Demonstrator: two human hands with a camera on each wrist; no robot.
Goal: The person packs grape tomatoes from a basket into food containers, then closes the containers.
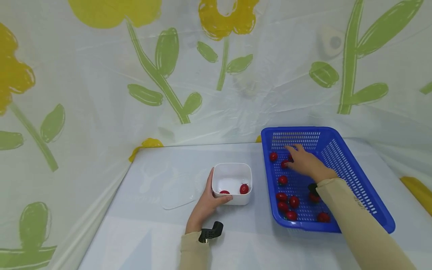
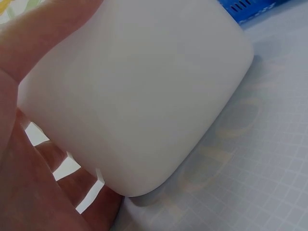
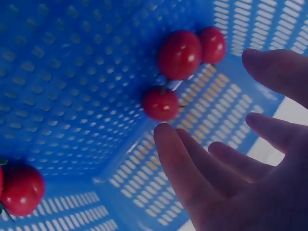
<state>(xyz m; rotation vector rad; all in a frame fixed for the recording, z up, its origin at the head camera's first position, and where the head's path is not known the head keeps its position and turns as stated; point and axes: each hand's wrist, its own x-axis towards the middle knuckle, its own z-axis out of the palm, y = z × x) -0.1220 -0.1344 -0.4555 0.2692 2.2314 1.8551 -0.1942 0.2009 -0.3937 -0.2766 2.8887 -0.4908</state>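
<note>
Fingers (image 3: 175,163) of the right hand (image 1: 305,162) spread, pinching nothing, close to the tomatoes (image 1: 282,180); contact unclear. Palm down, forearm crosses near rim of the basket (image 1: 357,183). Left hand (image 1: 206,204) grips the container (image 1: 237,200), thumb on near wall, fingers around left side. Basket: blue perforated plastic, toward far right corner of the bench (image 1: 249,240), long axis running from far edge to near, slightly skewed. Container: smooth white, rounded-square, opening up, mid-bench, two tomatoes inside. Tomatoes glossy, oval; container's right one points its stem end at bench's far edge.
</note>
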